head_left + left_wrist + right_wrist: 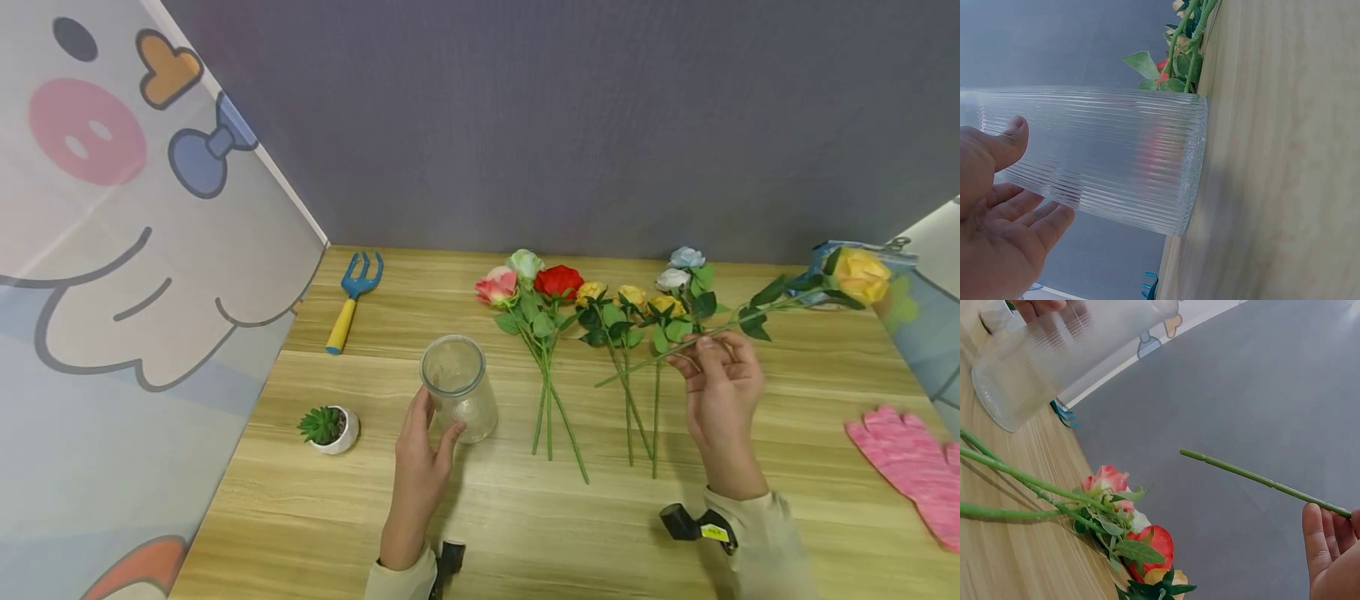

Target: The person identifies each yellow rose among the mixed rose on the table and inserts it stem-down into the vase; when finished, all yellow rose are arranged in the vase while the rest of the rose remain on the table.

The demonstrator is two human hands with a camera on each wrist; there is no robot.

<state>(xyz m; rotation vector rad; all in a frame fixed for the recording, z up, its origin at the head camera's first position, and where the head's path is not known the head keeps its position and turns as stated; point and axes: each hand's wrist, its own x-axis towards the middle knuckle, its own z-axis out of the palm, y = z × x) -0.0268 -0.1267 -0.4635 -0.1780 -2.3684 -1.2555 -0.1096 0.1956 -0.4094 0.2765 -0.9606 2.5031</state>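
Note:
A ribbed clear glass vase (459, 387) (1116, 156) (1041, 350) stands upright on the wooden table (525, 533). My left hand (420, 458) (997, 212) holds it low down, thumb on one side and fingers on the other. My right hand (716, 383) (1329, 556) pinches the green stem (1254, 478) of a yellow rose (861, 275), which is lifted off the table with its bloom pointing up to the right. Below it, several other artificial roses (558, 283) (1147, 540) lie in a row, stems toward me.
A blue and yellow hand fork (352, 300) lies at the back left. A small potted succulent (327, 427) sits left of the vase. A pink glove (907, 467) lies at the right edge. A cartoon-printed panel (112, 250) borders the left, a grey wall the back.

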